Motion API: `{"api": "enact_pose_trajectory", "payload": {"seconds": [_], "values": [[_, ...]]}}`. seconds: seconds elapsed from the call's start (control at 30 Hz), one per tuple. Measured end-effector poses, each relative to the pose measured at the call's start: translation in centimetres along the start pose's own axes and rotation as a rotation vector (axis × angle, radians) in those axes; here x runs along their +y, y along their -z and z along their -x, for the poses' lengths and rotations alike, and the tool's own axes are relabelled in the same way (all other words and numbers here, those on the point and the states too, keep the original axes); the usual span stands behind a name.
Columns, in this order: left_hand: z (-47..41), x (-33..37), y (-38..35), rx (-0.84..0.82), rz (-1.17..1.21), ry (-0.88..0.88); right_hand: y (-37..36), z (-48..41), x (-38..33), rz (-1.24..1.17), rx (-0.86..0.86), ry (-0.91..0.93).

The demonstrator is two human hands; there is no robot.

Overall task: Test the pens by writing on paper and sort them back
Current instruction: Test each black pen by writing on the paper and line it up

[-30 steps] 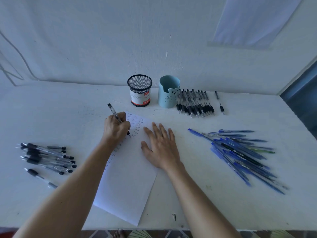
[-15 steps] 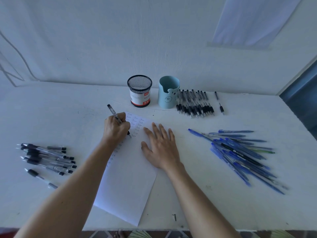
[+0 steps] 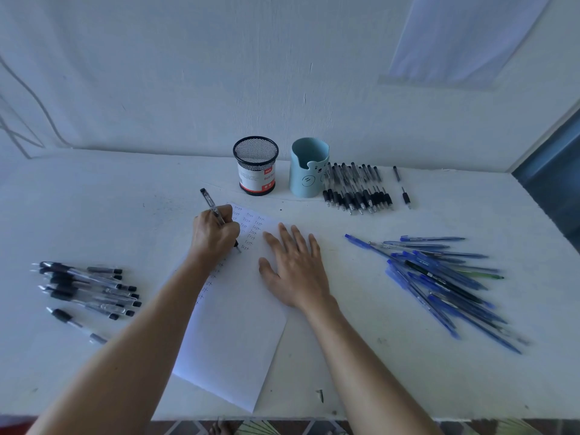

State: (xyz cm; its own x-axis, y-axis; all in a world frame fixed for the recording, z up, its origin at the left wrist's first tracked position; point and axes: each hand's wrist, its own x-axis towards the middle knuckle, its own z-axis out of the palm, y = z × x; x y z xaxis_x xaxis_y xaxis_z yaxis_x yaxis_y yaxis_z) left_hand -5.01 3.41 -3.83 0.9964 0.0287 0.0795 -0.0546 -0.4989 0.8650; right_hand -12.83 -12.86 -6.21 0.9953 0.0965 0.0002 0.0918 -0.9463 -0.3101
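Two holders stand upright at the back of the table (image 3: 125, 199): a black mesh cup (image 3: 255, 164) with a red-and-white label and, near it on the right, a light blue cup (image 3: 309, 167) with a little bear face. We can't really see down into either one from this angle.

Just beside the blue cup's right side is a neat row of black pens (image 3: 357, 189) lying flat, with two short pen pieces (image 3: 406, 197) a bit further right.

Our left hand (image 3: 213, 237) pinches a clear-barrelled pen (image 3: 210, 204) between thumb and curled fingers, tip down at the paper (image 3: 232, 340) next to columns of the word "test". Our right hand (image 3: 295, 271) lies flat on the sheet, fingers straight and slightly spread.

A pile of black-grip pens (image 3: 88, 290) sits well off to the left, and a messy heap of blue pens (image 3: 439, 284) to the right. Our left forearm crosses the sheet's left edge and covers part of the writing.
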Motion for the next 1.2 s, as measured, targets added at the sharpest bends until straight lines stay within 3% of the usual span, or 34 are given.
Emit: {"api": "enact_pose_trajectory", "payload": {"seconds": [1.03,1.2], "values": [[0.03,-0.15,-0.21,-0.011,0.016,-0.042,0.03,0.11,0.01,-0.001,0.017,0.005],[-0.25,-0.31,0.66,0.072,0.465,0.129,0.07,0.17,0.04,-0.007,0.026,0.006]]}}
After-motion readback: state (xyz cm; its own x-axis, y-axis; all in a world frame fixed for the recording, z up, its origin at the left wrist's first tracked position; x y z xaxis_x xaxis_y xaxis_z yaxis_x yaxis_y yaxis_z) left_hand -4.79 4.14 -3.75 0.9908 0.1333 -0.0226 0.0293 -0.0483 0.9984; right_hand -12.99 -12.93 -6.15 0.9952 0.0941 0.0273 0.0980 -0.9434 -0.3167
